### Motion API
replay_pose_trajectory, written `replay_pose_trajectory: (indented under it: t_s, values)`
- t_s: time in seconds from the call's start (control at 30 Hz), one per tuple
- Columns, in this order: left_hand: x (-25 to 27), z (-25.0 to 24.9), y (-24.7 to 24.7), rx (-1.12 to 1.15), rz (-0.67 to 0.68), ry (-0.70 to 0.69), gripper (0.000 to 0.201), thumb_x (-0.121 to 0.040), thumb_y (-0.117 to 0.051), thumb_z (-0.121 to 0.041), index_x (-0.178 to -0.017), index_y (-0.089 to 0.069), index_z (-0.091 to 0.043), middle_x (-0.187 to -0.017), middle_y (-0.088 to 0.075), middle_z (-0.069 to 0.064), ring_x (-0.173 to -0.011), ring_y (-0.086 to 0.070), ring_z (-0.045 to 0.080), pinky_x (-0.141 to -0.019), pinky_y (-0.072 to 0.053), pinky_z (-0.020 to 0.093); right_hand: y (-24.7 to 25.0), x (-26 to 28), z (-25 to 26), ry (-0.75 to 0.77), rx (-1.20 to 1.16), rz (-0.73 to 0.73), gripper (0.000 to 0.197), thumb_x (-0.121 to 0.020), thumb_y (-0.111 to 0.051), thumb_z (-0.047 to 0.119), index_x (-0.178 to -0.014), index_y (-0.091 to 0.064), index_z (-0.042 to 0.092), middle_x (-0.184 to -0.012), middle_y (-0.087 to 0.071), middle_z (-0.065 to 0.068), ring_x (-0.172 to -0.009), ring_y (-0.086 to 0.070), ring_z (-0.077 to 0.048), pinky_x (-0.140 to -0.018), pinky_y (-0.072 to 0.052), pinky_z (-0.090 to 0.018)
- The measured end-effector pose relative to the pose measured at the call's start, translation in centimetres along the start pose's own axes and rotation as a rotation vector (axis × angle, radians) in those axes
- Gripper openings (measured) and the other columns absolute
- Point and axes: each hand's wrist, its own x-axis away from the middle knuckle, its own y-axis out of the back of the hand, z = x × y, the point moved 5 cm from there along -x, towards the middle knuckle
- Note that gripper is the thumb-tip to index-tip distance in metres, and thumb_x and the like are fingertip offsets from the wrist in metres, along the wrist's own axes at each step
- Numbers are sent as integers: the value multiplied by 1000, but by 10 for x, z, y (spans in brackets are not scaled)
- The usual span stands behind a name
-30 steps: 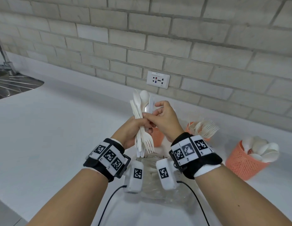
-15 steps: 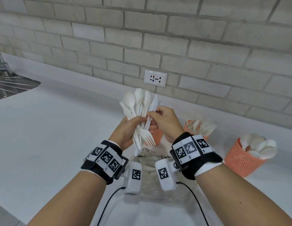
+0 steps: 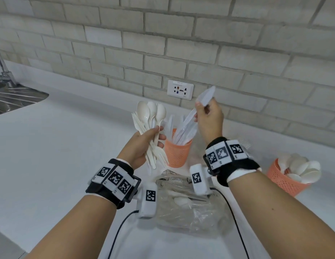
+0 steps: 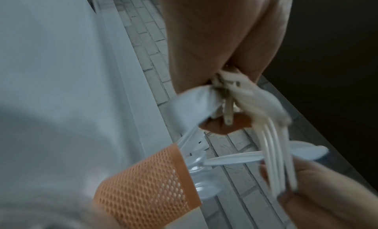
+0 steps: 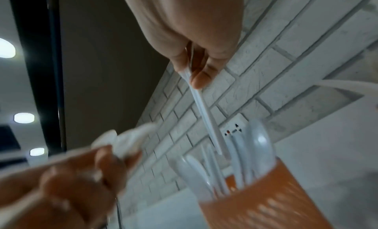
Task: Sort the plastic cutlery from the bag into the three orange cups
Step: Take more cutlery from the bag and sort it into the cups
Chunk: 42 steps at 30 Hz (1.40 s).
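Note:
My left hand grips a bundle of white plastic cutlery, spoon bowls up and fork tines down. My right hand pinches a translucent plastic knife, tilted, its lower end just above the middle orange mesh cup that holds several knives. A second orange cup at the right holds white spoons. The third cup is hidden behind my right wrist. The clear plastic bag lies on the counter between my forearms with a few pieces inside.
A white counter runs to a grey brick wall with a socket plate. A steel sink and tap sit at the far left. Black cables trail from the wrist cameras toward me.
My right hand has pulled one knife out of the bundle and carried it right, over the knife cup. The left hand keeps the rest of the bundle and has lowered slightly.

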Motion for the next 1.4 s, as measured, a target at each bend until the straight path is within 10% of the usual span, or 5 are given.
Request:
replay_pose_trajectory:
  t_s: [0.3, 0.43, 0.67, 0.93, 1.4]
  values:
    - [3, 6, -10, 114, 105, 76, 29, -96, -38, -18, -101, -66, -14, -80, -71, 6, -46, -53, 11, -45, -45, 21, -38, 26, -49, -195, 416, 443, 20, -86, -62, 13, -68, -60, 8, -68, -58, -2, -61, -53, -13, -58, -40, -15]
    - [4, 8, -10, 161, 126, 105, 28, -95, -36, -18, -108, -60, -11, -80, -73, 4, -48, -52, 11, -49, -45, 19, -36, 20, -36, -122, 371, 282, 51, -86, -62, 10, -132, -41, 4, -123, -44, -14, -106, -50, -22, -92, -43, -29]
    - [3, 11, -21, 226, 146, 109, 34, -89, -35, -11, -85, -69, -8, -68, -63, 3, -51, -50, 11, -54, -41, 21, -47, 40, 16, 85, 151, 455, 7, -85, -63, 11, -89, -67, 6, -68, -55, 7, -61, -48, 1, -57, -42, -4]
    - [7, 13, -25, 155, 169, 43, 35, -85, -30, -5, -83, -65, -6, -55, -55, 1, -47, -47, 10, -47, -40, 18, -54, 49, 1, -184, 195, 527, 52, -85, -63, 34, -125, -47, 5, -92, -61, -7, -94, -63, -25, -89, -52, -42]
    - [5, 12, -24, 101, 214, 5, 28, -83, -33, -5, -60, -48, -7, -50, -52, 3, -52, -49, 15, -60, -39, 25, -59, 60, 4, -357, -101, 703, 23, -93, -54, 27, -78, -56, 10, -61, -52, -6, -49, -47, -13, -45, -41, -20]
